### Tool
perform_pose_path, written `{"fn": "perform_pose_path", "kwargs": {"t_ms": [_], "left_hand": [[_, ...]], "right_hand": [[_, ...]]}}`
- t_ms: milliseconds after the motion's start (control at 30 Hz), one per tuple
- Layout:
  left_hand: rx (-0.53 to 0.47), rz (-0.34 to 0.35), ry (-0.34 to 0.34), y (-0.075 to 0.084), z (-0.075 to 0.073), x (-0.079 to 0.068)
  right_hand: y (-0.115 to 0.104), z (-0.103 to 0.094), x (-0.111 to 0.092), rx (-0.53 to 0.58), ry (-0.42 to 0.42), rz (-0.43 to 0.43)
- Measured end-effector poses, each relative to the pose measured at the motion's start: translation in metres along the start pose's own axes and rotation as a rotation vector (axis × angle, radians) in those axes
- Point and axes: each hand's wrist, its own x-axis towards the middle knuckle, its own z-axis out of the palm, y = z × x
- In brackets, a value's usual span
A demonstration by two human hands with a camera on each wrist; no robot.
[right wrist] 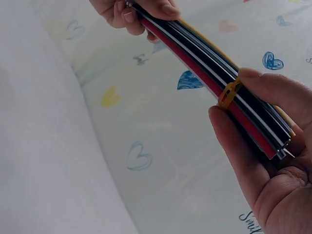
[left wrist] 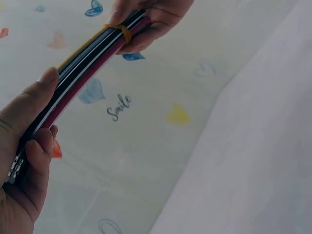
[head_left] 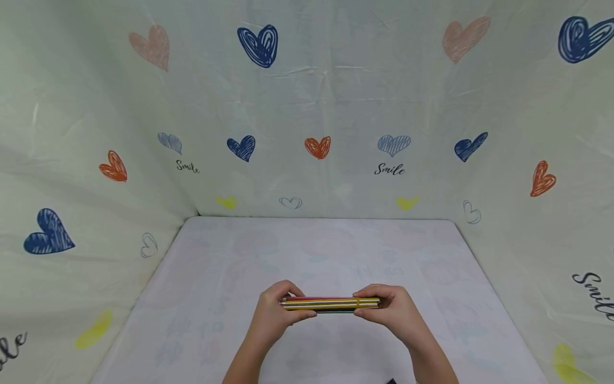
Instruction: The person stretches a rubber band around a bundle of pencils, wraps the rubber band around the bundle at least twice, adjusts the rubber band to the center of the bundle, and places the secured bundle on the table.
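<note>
A bundle of pencils [head_left: 331,304] is held level between both hands above the table. Yellow, black, white-striped and red-pink barrels show in it. My left hand [head_left: 274,312] grips one end, where metal ferrules [left wrist: 15,168] are visible in the left wrist view. The other end is gripped by my right hand [head_left: 390,309], thumb on one side and fingers on the other. A yellow rubber band [right wrist: 229,94] wraps the bundle close to the right fingertips. The palms hide parts of both ends.
Beneath the hands lies a pale table [head_left: 312,250] with rounded far corners. A light curtain [head_left: 336,106] printed with hearts and "Smile" surrounds it at the back and sides. At the near edge a small black object [head_left: 391,381] is partly cut off.
</note>
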Motion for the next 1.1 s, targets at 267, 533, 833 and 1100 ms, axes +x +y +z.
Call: {"fn": "perform_pose_path", "kwargs": {"t_ms": [267, 533, 833, 1100], "left_hand": [[-0.187, -0.036, -0.072, 0.004, 0.006, 0.005], [-0.351, 0.203, -0.108, 0.002, -0.001, 0.014], [-0.41, 0.224, -0.113, -0.004, 0.001, 0.014], [-0.298, 0.138, -0.05, 0.003, 0.009, 0.011]], "right_hand": [[0.004, 0.009, 0.003, -0.019, -0.016, 0.095], [0.018, 0.005, 0.014, 0.005, 0.054, 0.085], [0.028, -0.004, 0.027, 0.044, 0.04, 0.06], [0.022, -0.002, 0.035, 0.024, -0.004, 0.026]]}}
